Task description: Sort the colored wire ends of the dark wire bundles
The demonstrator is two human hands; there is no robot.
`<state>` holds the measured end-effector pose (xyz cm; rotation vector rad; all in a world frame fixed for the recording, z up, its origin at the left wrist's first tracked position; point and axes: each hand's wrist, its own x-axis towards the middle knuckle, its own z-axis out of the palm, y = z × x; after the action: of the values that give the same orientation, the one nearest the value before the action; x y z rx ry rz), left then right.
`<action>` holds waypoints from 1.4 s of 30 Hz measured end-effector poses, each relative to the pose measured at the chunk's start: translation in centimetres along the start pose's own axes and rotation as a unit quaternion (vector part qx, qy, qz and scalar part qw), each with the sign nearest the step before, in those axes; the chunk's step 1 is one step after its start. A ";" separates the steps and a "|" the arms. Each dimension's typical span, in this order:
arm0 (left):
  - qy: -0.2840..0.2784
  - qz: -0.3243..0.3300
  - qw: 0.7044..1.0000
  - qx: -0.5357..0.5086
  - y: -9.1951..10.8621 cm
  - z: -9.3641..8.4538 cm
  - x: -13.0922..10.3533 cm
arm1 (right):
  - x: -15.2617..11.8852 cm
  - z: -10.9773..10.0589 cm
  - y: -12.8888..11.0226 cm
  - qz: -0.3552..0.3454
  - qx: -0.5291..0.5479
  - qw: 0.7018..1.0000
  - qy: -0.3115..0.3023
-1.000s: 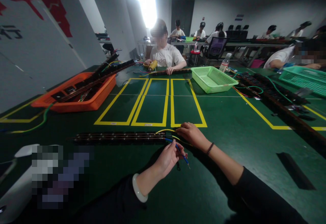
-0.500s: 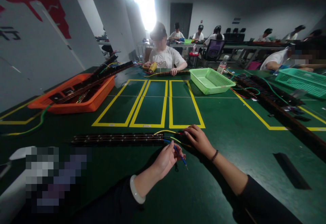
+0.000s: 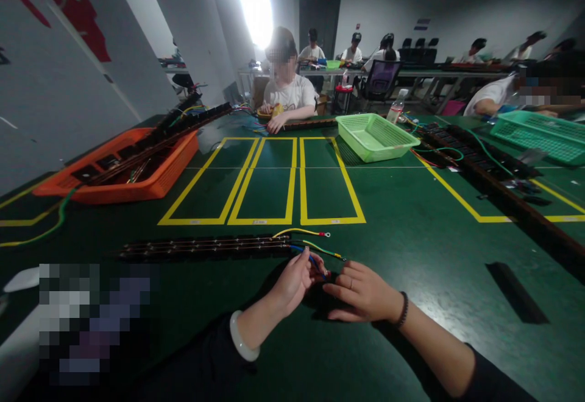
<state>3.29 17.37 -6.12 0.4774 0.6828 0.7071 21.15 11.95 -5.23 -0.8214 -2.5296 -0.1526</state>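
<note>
A long black strip with thin metal rails lies across the table before me. From its right end come a yellow wire with a red-collared ring terminal, a green-yellow wire and a blue wire. My left hand is closed around the blue wire close to the strip's end. Just right of it, my right hand is bent inward, its fingertips meeting the blue wire's end, which they hide. The yellow and green-yellow wires lie loose above my hands.
Yellow tape rectangles mark the green table. An orange basket with black strips stands left, a light green basket beyond. Black strips and a teal basket are right, a dark flat piece nearer. A co-worker sits opposite.
My right hand has let go of the yellow wire and come down toward me, to the blue wire's end beside my left hand. The co-worker's hand opposite has shifted left.
</note>
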 end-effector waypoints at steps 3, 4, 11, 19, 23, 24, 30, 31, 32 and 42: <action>-0.007 0.009 1.000 0.000 -0.2 -0.2 0.2 | 0.0 0.4 0.0 -0.016 -0.023 1.000 0.000; -0.010 0.011 1.000 -0.002 -0.2 -0.3 0.2 | 0.0 0.5 0.1 -0.017 -0.023 1.000 -0.004; -0.062 0.019 0.998 0.001 -0.1 -0.2 0.1 | -0.2 0.2 0.7 0.072 0.015 0.996 0.043; -0.098 -0.008 0.986 0.133 -0.2 0.0 -0.3 | -0.5 0.8 1.6 0.183 0.027 0.983 0.011; -0.115 -0.010 0.980 0.161 -0.1 0.1 -0.5 | 0.0 0.5 2.3 0.205 0.051 0.977 -0.033; -0.115 -0.011 0.980 0.164 -0.1 0.2 -0.5 | 0.4 0.4 2.5 0.210 0.060 0.975 -0.035; -0.120 -0.016 0.976 0.180 -0.1 0.0 -0.5 | 3.8 0.5 4.9 0.247 0.120 0.961 -0.023; -0.123 -0.017 0.975 0.182 -0.1 0.0 -0.5 | 4.5 0.8 5.4 0.249 0.133 0.959 -0.032; -0.125 -0.019 0.975 0.184 -0.1 0.0 -0.5 | 5.1 1.2 5.8 0.248 0.146 0.957 -0.043; -0.114 -0.018 0.978 0.175 0.3 0.5 -0.8 | 8.0 3.0 8.4 0.281 0.271 0.896 -0.211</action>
<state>3.06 16.87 -5.30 0.8538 0.5980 0.4882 19.12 23.73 -4.49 -1.3934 -2.3687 0.9678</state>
